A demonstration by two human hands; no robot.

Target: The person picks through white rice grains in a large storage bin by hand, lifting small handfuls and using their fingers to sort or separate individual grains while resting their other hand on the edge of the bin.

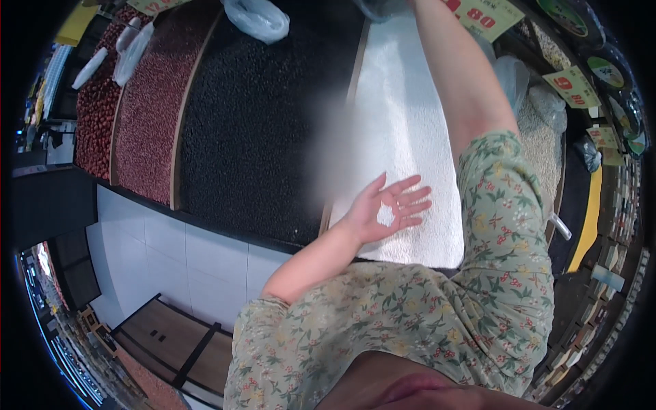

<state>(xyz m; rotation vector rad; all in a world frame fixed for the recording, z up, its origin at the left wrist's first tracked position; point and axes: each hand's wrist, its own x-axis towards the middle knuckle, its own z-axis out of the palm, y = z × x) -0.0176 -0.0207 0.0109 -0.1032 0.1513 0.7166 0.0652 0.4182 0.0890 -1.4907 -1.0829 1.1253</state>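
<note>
My left hand (pixel 392 207) is palm up with its fingers spread, over the near part of a bin of white grain (pixel 410 128) that looks like rice. A small heap of white grains (pixel 385 214) rests on the palm. My right arm (pixel 461 72) reaches across the right side of that bin to the top edge, where the hand is out of view. Near the wrist end of that arm, a clear plastic bag or scoop (pixel 382 11) shows in part at the top rim; which it is, I cannot tell.
Left of the white grain lie bins of small black grains or beans (pixel 256 133), small red beans (pixel 148 123) and red dates (pixel 95 133). Wooden dividers (pixel 192 113) separate them. A plastic bag (pixel 259 20) lies on the black ones. Price signs (pixel 571 87) and pale grain (pixel 540 138) stand right.
</note>
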